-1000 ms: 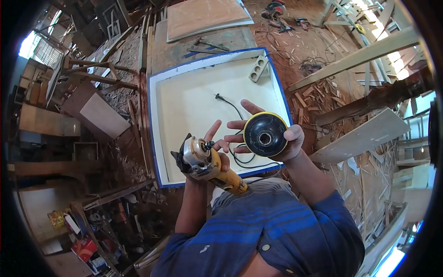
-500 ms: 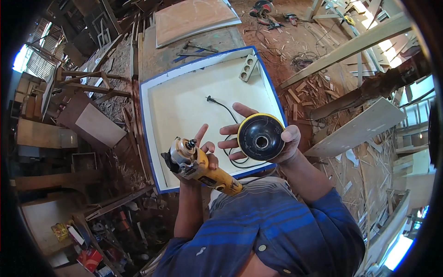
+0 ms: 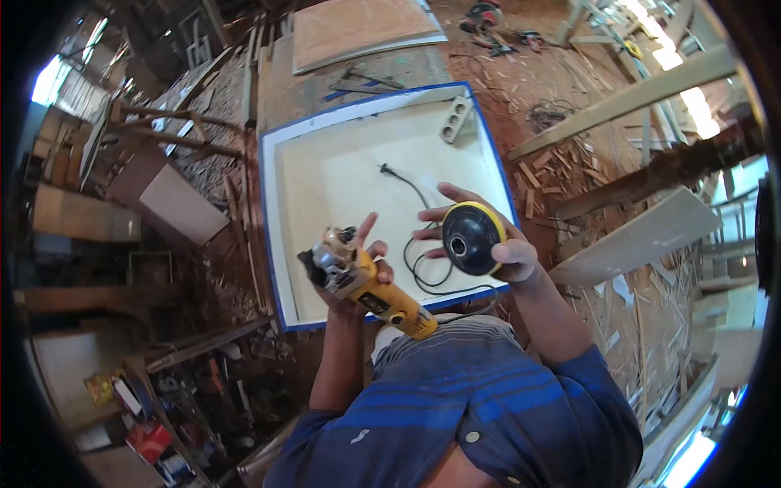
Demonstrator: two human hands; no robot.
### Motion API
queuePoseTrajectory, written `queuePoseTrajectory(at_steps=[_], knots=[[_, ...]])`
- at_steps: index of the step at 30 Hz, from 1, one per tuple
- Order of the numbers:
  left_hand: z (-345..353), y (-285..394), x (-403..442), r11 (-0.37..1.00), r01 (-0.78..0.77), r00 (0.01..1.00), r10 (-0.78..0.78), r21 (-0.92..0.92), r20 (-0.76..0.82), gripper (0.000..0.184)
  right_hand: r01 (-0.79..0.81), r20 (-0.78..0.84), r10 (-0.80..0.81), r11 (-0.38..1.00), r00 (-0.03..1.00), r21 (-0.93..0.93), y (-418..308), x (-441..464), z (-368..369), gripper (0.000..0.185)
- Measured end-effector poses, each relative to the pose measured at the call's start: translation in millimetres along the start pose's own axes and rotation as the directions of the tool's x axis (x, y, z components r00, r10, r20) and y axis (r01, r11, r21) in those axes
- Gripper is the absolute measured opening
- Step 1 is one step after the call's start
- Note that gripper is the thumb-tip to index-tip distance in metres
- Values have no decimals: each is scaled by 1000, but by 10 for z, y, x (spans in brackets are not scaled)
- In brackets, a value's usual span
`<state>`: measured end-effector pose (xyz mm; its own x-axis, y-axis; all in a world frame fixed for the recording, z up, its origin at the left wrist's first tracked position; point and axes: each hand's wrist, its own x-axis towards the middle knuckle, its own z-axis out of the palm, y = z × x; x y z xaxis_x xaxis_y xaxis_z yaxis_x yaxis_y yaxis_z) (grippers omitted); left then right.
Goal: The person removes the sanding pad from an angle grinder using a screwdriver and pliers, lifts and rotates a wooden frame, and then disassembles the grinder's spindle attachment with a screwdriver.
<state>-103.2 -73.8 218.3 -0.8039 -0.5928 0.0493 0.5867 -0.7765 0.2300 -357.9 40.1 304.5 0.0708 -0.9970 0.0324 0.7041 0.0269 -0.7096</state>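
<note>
A yellow angle grinder [image 3: 382, 297] with a grey metal head lies in my left hand [image 3: 376, 259], its bare spindle facing up and the index finger stretched out. My right hand [image 3: 517, 252] grips a round black pad [image 3: 468, 240] with a yellow rim, thumb on its edge and fingers spread behind it. The pad is tilted, with its centre hole showing. Pad and grinder are apart. Beneath both hands is a white tray-like panel [image 3: 271, 220] with a blue edge. A black cable with a plug [image 3: 387, 170] lies in it.
A socket strip [image 3: 455, 120] sits in the panel's upper right corner. Behind are a hammer [image 3: 373, 79] and a brown board [image 3: 362, 32]. A red power tool [image 3: 483, 18] lies on the ground. Wood scraps [image 3: 561, 163] and a long beam [image 3: 626, 104] are at the right.
My right hand has turned the black pad to a steeper tilt and moved it slightly away from the grinder. The grinder has tipped, so its spindle shows less.
</note>
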Motion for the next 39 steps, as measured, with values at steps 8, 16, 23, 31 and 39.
queuePoseTrajectory(at_steps=[8,16,23,31,39], knots=[[-2,41,28,999,44,983,-42,-12,178,141,-557,-773,238,812,588,-174,1177,-259,-1265,75],[-38,42,44,991,115,948,-88,-70,306,135,-730,-836,-201,414,510,-544,1735,-769,-2154,88],[-34,24,113,979,185,934,-150,-81,323,129,-604,-602,-460,164,653,-780,1699,-751,-1920,72],[-14,8,222,967,252,921,-226,-43,316,142,-15,-139,-542,226,829,-974,518,-19,163,26],[48,-63,258,974,228,925,-213,-10,314,145,326,250,-519,58,817,-944,231,193,636,34]])
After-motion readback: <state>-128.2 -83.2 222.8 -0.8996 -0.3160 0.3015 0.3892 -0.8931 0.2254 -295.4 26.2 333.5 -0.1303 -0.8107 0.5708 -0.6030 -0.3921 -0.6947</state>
